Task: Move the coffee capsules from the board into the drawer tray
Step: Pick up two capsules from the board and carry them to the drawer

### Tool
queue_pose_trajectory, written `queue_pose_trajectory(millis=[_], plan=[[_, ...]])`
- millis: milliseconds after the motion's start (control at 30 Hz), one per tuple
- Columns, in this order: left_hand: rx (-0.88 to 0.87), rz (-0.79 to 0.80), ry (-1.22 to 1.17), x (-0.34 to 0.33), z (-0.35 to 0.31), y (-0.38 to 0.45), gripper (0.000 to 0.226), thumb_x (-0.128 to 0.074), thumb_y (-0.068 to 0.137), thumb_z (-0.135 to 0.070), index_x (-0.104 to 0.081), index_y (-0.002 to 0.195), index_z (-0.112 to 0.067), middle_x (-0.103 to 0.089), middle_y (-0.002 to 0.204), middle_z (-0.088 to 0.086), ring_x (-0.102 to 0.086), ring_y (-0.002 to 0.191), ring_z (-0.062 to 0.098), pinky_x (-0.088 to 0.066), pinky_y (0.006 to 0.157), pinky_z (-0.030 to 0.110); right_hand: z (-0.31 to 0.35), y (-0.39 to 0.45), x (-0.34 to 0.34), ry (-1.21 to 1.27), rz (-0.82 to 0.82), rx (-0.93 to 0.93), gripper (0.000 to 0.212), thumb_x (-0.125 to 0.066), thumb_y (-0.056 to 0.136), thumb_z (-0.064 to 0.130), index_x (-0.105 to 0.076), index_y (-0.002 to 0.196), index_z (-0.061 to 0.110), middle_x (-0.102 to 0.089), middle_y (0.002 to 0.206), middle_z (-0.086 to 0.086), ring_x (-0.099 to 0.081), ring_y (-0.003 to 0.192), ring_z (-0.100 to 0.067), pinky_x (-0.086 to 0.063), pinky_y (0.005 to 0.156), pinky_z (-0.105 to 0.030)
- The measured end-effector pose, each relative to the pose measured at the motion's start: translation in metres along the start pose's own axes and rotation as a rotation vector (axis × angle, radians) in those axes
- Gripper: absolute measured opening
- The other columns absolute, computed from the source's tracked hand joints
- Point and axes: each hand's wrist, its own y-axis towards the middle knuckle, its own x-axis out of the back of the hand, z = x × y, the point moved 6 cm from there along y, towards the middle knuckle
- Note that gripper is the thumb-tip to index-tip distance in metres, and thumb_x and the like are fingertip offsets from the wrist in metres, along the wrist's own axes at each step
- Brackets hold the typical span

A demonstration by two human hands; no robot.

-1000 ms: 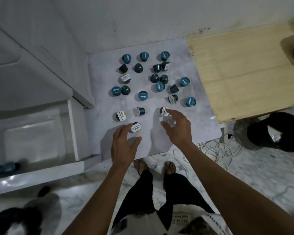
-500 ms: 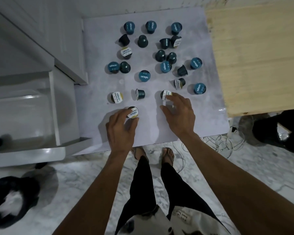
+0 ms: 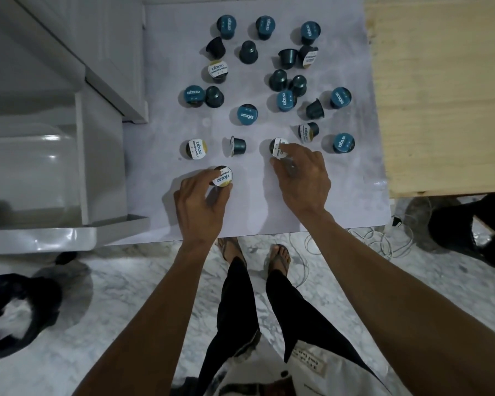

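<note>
Several dark coffee capsules with teal or white lids lie scattered on a pale grey board (image 3: 252, 204). My left hand (image 3: 199, 204) pinches a white-lidded capsule (image 3: 223, 176) near the board's front edge. My right hand (image 3: 303, 178) curls its fingers round another white-lidded capsule (image 3: 277, 147) a little farther back. A white-lidded capsule (image 3: 197, 148) and a capsule lying on its side (image 3: 237, 145) sit just beyond my left hand. The open white drawer tray (image 3: 40, 172) lies to the left of the board.
A white cabinet front (image 3: 103, 52) rises at the back left. A wooden tabletop (image 3: 446, 90) adjoins the board on the right. On the marble floor are black bags (image 3: 15, 312), a black object (image 3: 475, 230) and loose white cables (image 3: 363, 241). My feet stand below the board's edge.
Both hands have closed in on their capsules: the left fingers now wrap the front capsule, the right fingers now cover the capsule behind. The camera has tilted down and nearer.
</note>
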Motion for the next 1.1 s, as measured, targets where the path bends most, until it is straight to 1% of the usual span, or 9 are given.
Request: queue_pose_trajectory(millis=[200,367,467,567,667,800,867,967,1100], plan=[[0.022,-0.027,-0.032,-0.002,0.003,0.0,0.028,-0.076,0.084,-0.028,-0.069,0.108,-0.016,-0.072,0.109,0.002,-0.065,0.102,0.022,-0.055,0.083,0.048,-0.002,0.003,-0.001,0.011,-0.008,0.013,0.024,-0.061,0.092,0.042,-0.066,0.107,0.025,-0.069,0.107,0.009,-0.058,0.094,-0.02,-0.043,0.066,-0.027],[0.054,-0.036,-0.032,0.001,-0.004,-0.002,0.029,-0.076,0.083,-0.027,-0.07,0.106,-0.01,-0.072,0.108,0.005,-0.065,0.098,0.022,-0.055,0.083,0.046,-0.004,0.001,0.002,0.061,0.007,0.016,0.024,-0.063,0.09,0.041,-0.068,0.102,0.021,-0.07,0.1,0.006,-0.059,0.09,-0.02,-0.048,0.065,-0.03],[0.076,-0.027,-0.028,0.01,-0.019,-0.007,0.029,-0.077,0.082,-0.025,-0.07,0.107,-0.012,-0.072,0.108,0.003,-0.064,0.098,0.02,-0.055,0.085,0.039,0.0,-0.003,0.011,0.114,0.008,0.039,0.022,-0.069,0.088,0.036,-0.069,0.102,0.019,-0.07,0.102,0.005,-0.061,0.089,-0.022,-0.051,0.066,-0.031],[0.086,-0.038,-0.044,0.029,-0.04,-0.012,0.03,-0.079,0.08,-0.021,-0.071,0.107,-0.012,-0.072,0.107,0.002,-0.064,0.098,0.018,-0.052,0.084,0.026,0.012,-0.01,0.026,0.162,0.01,0.087,0.021,-0.074,0.084,0.032,-0.07,0.1,0.019,-0.071,0.102,0.003,-0.063,0.084,-0.022,-0.052,0.063,-0.032],[0.079,-0.096,-0.045,0.058,-0.061,-0.014,0.03,-0.081,0.078,-0.019,-0.071,0.106,-0.012,-0.071,0.102,-0.003,-0.062,0.09,0.011,-0.049,0.078,0.018,0.033,-0.016,0.046,0.23,-0.009,0.148,0.018,-0.077,0.082,0.028,-0.07,0.097,0.02,-0.072,0.101,0.003,-0.063,0.077,-0.019,-0.053,0.061,-0.032],[0.044,-0.161,-0.063,0.108,-0.091,-0.006,0.029,-0.08,0.078,-0.019,-0.071,0.106,-0.017,-0.059,0.098,-0.032,-0.054,0.085,-0.008,-0.044,0.071,0.012,0.076,-0.017,0.072,0.372,-0.03,0.218,0.018,-0.079,0.08,0.023,-0.071,0.096,0.022,-0.072,0.099,0.004,-0.062,0.069,-0.017,-0.052,0.06,-0.032],[0.022,-0.197,-0.06,0.139,-0.103,-0.002,0.03,-0.081,0.077,-0.016,-0.071,0.105,-0.02,-0.055,0.094,-0.038,-0.052,0.083,-0.013,-0.041,0.069,0.005,0.102,-0.018,0.081,0.428,-0.037,0.256,0.018,-0.079,0.081,0.025,-0.071,0.096,0.019,-0.072,0.098,0.004,-0.062,0.068,-0.015,-0.051,0.062,-0.027],[-0.011,-0.239,-0.046,0.191,-0.106,0.007,0.031,-0.082,0.076,-0.016,-0.071,0.105,-0.025,-0.056,0.094,-0.037,-0.053,0.081,-0.013,-0.04,0.067,0.004,0.146,-0.02,0.083,0.53,-0.026,0.31,0.02,-0.079,0.08,0.024,-0.071,0.096,0.014,-0.071,0.095,0.004,-0.062,0.066,-0.014,-0.047,0.062,-0.021],[0.003,-0.234,-0.024,0.255,-0.077,0.026,0.032,-0.083,0.075,-0.017,-0.072,0.104,-0.023,-0.061,0.094,-0.024,-0.055,0.079,-0.013,-0.041,0.065,0.004,0.217,-0.029,0.066,0.595,0.027,0.366,0.019,-0.082,0.077,0.021,-0.072,0.092,0.014,-0.072,0.092,0.002,-0.061,0.066,-0.011,-0.043,0.062,-0.012]])
